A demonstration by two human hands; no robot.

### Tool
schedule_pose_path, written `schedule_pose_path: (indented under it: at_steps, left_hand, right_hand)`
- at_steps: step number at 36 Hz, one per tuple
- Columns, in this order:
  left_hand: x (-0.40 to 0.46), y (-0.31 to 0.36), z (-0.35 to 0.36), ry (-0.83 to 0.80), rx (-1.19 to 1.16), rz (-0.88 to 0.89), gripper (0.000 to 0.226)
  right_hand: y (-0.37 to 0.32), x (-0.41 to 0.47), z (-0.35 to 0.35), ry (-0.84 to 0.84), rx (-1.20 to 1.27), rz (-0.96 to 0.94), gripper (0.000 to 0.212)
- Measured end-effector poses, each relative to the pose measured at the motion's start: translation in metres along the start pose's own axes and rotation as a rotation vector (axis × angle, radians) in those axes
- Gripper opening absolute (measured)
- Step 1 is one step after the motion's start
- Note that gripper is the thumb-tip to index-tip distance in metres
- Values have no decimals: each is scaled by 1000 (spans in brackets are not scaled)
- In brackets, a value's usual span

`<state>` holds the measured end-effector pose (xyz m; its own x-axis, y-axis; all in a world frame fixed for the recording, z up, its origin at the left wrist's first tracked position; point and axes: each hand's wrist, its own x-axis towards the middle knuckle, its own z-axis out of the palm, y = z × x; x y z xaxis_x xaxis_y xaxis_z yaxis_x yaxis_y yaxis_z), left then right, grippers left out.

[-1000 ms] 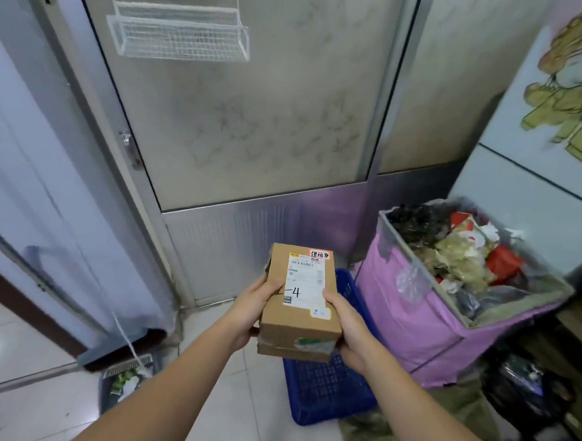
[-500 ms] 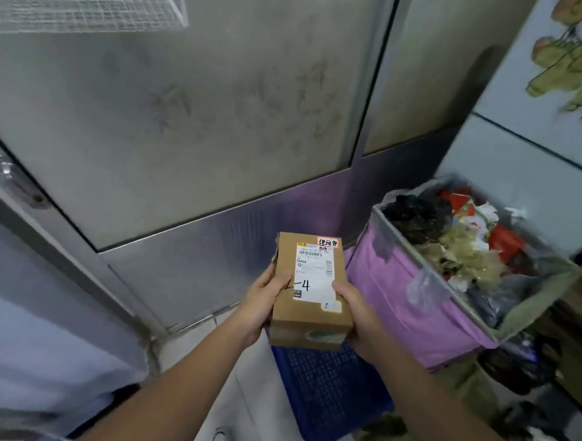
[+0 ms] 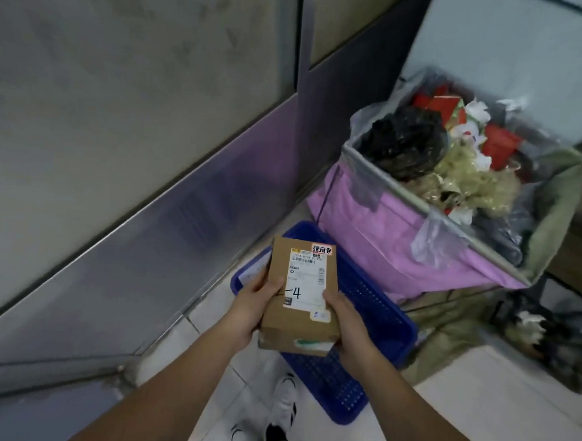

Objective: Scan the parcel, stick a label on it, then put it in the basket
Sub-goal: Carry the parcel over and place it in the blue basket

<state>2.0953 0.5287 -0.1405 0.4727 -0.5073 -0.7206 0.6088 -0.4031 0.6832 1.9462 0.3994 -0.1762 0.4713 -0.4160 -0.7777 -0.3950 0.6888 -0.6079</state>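
Note:
I hold a small brown cardboard parcel (image 3: 296,326) with both hands, above the blue plastic basket (image 3: 382,314) on the floor. A white shipping label (image 3: 308,279) with a handwritten "-4" covers its top, and a small red-and-white sticker (image 3: 322,249) sits at the far right corner. My left hand (image 3: 254,303) grips the parcel's left side with the thumb on top. My right hand (image 3: 348,322) holds its right side. The basket's perforated floor shows in front of and behind the parcel; a white item lies at its far left end.
A pink-sided bin (image 3: 401,240) lined with clear plastic and full of rubbish stands right behind the basket. A metal door panel (image 3: 147,211) runs along the left. My white shoe (image 3: 285,407) stands on the tiled floor beside the basket. Dark clutter (image 3: 548,341) lies at the right.
The view has tilted down and closer to the floor. The parcel, still in both hands, has come lower over the blue basket, which now shows much more fully.

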Motion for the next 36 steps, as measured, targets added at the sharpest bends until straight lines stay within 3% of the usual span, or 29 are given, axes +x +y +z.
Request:
schedule_pose_path:
  at_steps: [8, 12, 18, 23, 33, 36]
  left_hand:
    - [118, -38, -20, 92, 42, -96, 31]
    - [174, -71, -27, 104, 110, -132, 36]
    - [297, -174, -45, 139, 176, -195, 78]
    - [364, -221, -51, 229, 88, -290, 37]
    - [463, -297, -67, 332, 77, -460, 44]
    - [487, -303, -68, 398, 96, -542, 55]
  right_hand:
    - [20, 101, 8, 112, -35, 30, 43]
    - [33, 151, 6, 151, -108, 44, 54]
    - [78, 264, -5, 204, -368, 101, 53]
    - [128, 362, 0, 169, -507, 208, 33]
    - [202, 488, -2, 154, -796, 238, 42]
    - [217, 513, 1, 119, -839, 221, 42]
